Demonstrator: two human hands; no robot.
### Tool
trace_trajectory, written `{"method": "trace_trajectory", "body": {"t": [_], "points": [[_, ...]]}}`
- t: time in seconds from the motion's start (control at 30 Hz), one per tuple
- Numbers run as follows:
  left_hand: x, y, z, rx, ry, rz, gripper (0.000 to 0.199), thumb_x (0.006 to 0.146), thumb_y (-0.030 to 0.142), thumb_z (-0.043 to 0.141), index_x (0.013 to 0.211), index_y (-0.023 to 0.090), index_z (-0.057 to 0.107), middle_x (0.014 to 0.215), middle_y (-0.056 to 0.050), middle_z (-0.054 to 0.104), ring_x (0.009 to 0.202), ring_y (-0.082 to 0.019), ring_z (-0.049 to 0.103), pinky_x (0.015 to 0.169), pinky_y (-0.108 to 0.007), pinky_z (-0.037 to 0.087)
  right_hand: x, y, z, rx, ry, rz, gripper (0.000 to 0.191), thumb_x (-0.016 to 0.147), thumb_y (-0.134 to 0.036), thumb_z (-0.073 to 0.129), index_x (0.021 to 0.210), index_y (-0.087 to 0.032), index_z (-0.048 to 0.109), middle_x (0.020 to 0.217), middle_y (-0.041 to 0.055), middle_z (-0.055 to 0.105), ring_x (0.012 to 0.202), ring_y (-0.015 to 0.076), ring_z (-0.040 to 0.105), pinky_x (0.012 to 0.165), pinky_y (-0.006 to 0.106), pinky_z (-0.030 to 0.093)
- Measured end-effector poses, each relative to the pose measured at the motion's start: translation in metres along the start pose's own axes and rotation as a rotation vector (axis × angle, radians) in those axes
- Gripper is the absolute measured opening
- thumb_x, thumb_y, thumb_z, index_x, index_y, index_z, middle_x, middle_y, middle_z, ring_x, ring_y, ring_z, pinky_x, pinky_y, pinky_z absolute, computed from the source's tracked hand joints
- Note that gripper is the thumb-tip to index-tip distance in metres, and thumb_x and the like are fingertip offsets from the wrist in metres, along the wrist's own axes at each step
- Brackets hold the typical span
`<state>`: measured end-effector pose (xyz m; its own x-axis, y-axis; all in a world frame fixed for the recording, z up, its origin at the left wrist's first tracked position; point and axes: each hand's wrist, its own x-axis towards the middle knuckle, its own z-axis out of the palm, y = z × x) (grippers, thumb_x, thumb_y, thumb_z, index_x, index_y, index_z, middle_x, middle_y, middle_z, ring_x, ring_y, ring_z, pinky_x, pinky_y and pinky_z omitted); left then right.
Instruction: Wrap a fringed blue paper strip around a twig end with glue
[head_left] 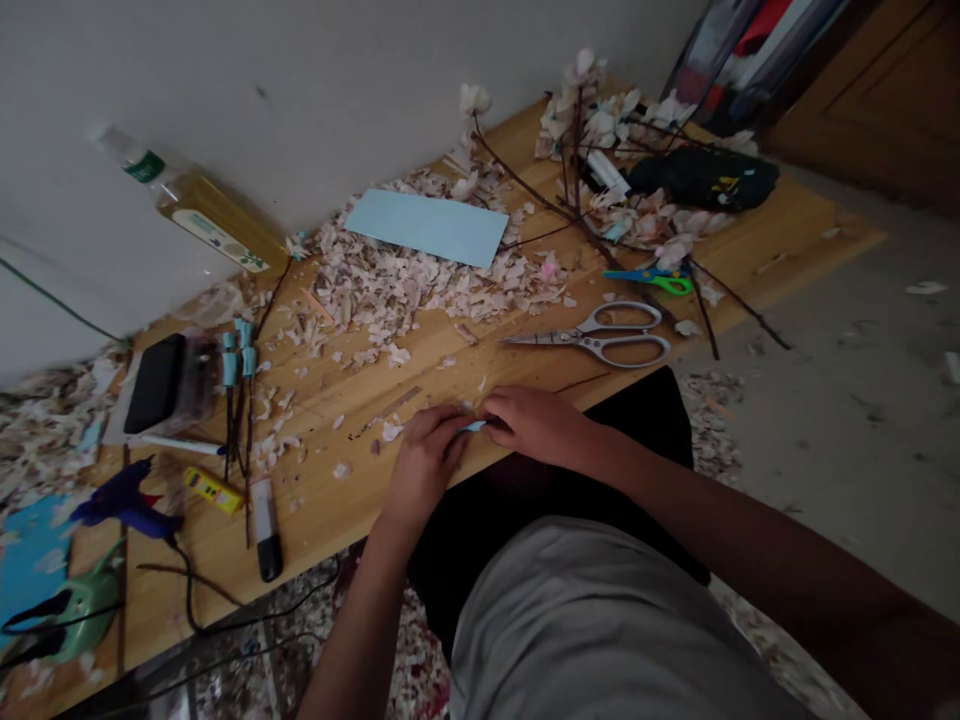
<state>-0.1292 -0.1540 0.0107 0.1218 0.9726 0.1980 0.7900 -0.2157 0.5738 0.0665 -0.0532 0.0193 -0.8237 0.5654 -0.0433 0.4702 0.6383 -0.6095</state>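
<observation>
Near the front edge of the desk (326, 510), the left hand (426, 460) and right hand (529, 422) pinch opposite ends of a small light-blue paper piece (475, 426), which sits directly between them, its visible length running from one towards the other.

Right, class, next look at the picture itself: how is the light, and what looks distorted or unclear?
Head view: dim, flat light, with mild shine on the scissors and no harsh glare; head view: the black clothing sinks into near-solid darkness; head view: tilted, wide-looking framing, so the bottle seems to lean; head view: the blue piece between both hands lacks clear detail.
</observation>
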Motion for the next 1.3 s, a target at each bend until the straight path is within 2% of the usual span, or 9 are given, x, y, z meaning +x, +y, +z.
{"method": "trace_trajectory", "body": {"t": [0.13,0.27,0.4,0.6,0.77,1.03,1.17,1.3], "points": [[0.005,-0.008,0.0,0.013,-0.051,0.097,0.024,0.097,0.019,0.059,0.118,0.021,0.069,0.112,-0.009,0.068,0.106,-0.022,0.06,0.095,-0.042,0.054,-0.003,-0.003,0.004,-0.097,0.018,-0.015,0.004,0.094,-0.02,0.064,0.097,-0.017,0.064,0.1,0.0075,0.066,0.093,0.0221,0.064,0.079,0.033,0.048],[0.011,-0.011,-0.005,-0.011,-0.085,0.148,0.026,0.098,0.021,0.057,0.122,0.022,0.067,0.111,-0.009,0.069,0.105,-0.021,0.061,0.094,-0.041,0.054,-0.008,-0.009,0.008,-0.117,0.117,-0.032,0.01,0.094,-0.015,0.061,0.103,-0.016,0.064,0.113,0.0114,0.062,0.103,0.0244,0.061,0.086,0.037,0.051],[0.013,-0.01,-0.007,0.002,-0.122,0.179,0.027,0.098,0.021,0.056,0.123,0.023,0.067,0.111,-0.009,0.07,0.107,-0.022,0.062,0.094,-0.042,0.054,-0.011,-0.014,0.015,-0.109,0.166,-0.022,0.011,0.093,-0.012,0.06,0.102,-0.017,0.062,0.107,0.011,0.063,0.103,0.0263,0.06,0.089,0.042,0.051],[0.011,-0.008,-0.009,0.034,-0.135,0.154,0.027,0.098,0.017,0.055,0.122,0.022,0.066,0.115,-0.008,0.069,0.11,-0.022,0.06,0.097,-0.044,0.053,-0.014,-0.017,0.019,-0.159,0.175,0.008,0.009,0.094,-0.014,0.06,0.102,-0.017,0.061,0.106,0.0097,0.064,0.103,0.0258,0.059,0.091,0.04,0.049],[0.012,-0.006,-0.013,0.044,-0.138,0.123,0.024,0.098,0.024,0.058,0.12,0.023,0.068,0.112,-0.008,0.069,0.106,-0.023,0.061,0.094,-0.043,0.054,-0.015,-0.019,0.02,-0.199,0.173,-0.002,0.011,0.096,-0.014,0.058,0.106,-0.015,0.061,0.108,0.0107,0.065,0.104,0.0267,0.058,0.093,0.04,0.048],[0.009,0.001,-0.009,0.13,-0.164,0.083,0.023,0.095,0.019,0.06,0.116,0.021,0.067,0.114,-0.009,0.066,0.109,-0.025,0.059,0.096,-0.044,0.053,-0.023,-0.018,0.023,-0.119,0.218,0.001,0.01,0.096,-0.017,0.06,0.106,-0.017,0.06,0.108,0.0106,0.066,0.106,0.0275,0.057,0.094,0.043,0.047],[0.001,0.007,-0.009,0.142,-0.141,0.094,0.021,0.098,0.021,0.057,0.117,0.02,0.064,0.112,-0.008,0.066,0.107,-0.025,0.058,0.096,-0.043,0.052,-0.03,-0.019,0.024,-0.111,0.222,0.005,0.019,0.097,-0.026,0.063,0.114,-0.018,0.061,0.112,0.0105,0.065,0.107,0.0283,0.056,0.095,0.044,0.046],[-0.011,0.008,-0.008,0.145,-0.089,0.126,0.026,0.097,0.021,0.059,0.123,0.021,0.061,0.117,-0.008,0.065,0.112,-0.025,0.057,0.101,-0.045,0.049,-0.032,-0.019,0.025,-0.134,0.211,-0.005,0.018,0.098,-0.024,0.061,0.114,-0.019,0.065,0.112,0.0102,0.065,0.109,0.028,0.055,0.097,0.045,0.045]]}}
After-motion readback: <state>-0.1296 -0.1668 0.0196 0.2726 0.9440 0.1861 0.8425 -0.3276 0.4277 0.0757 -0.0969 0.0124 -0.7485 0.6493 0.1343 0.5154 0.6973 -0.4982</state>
